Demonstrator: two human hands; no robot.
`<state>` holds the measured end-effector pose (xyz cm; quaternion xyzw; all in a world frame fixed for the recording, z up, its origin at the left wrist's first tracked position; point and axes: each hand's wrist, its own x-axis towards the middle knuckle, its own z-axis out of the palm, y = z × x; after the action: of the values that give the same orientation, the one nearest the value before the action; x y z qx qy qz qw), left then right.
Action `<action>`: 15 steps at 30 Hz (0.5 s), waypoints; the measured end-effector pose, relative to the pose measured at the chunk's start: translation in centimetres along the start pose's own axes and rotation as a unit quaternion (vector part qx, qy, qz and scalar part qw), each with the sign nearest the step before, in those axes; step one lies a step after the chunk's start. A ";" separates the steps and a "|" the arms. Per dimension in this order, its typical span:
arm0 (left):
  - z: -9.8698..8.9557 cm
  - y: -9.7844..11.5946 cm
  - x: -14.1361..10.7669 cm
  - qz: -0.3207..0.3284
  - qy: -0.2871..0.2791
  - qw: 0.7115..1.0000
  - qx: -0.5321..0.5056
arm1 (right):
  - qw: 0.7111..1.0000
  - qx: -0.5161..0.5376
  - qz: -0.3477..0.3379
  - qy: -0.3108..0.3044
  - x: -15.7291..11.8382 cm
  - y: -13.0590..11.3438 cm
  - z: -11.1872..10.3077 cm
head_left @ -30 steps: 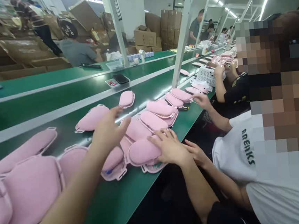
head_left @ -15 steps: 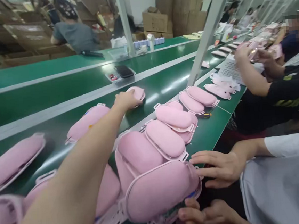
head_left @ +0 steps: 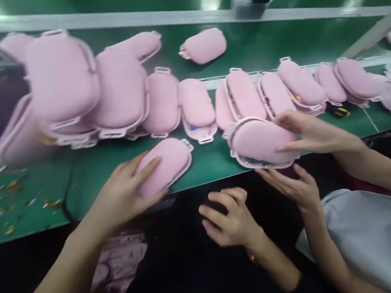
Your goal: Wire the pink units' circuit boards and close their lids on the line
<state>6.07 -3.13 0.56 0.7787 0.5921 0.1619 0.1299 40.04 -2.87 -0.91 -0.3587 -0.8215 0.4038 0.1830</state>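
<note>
My left hand (head_left: 126,184) grips a pink oval case (head_left: 164,165) with a pale rim and a slotted end tab, at the near edge of the green bench. Over the dark space just in front of the bench is my right hand (head_left: 231,218), with nothing in it and its fingers loosely bent and apart. To the right, a co-worker's two hands hold another pink case (head_left: 263,141), whose rim gapes at the near side. Directly beyond my left hand stand more pink cases, among them one case (head_left: 197,103) with a blue bit near its lower end.
A row of pink cases (head_left: 246,96) runs along the bench, with a stack (head_left: 61,78) at the left. Two lie on the belt (head_left: 178,22) behind. Small scraps (head_left: 12,185) litter the bench's left end. A clear bin (head_left: 249,5) and a slanting post (head_left: 373,33) are farther back.
My left hand has come back from the belt to the bench's near edge with a pink case. My right hand has entered the view. The view has swung left and downward.
</note>
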 end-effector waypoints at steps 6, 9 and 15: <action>-2.5 -3.6 3.1 -0.019 -0.087 0.993 -0.072 | 0.961 -0.211 -0.080 0.157 4.1 -1.5 4.9; -2.2 -3.3 2.5 0.000 -0.064 0.997 -0.049 | 0.947 -0.272 -0.091 0.145 6.6 -1.9 3.1; -0.8 -4.2 1.7 0.074 0.018 0.995 -0.061 | 0.934 -0.275 -0.132 0.186 7.6 -2.7 3.8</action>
<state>2.52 -0.43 -0.22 0.8080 0.5241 0.2206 0.1538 31.43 -0.39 -1.03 -0.3523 -0.8915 0.0607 0.2782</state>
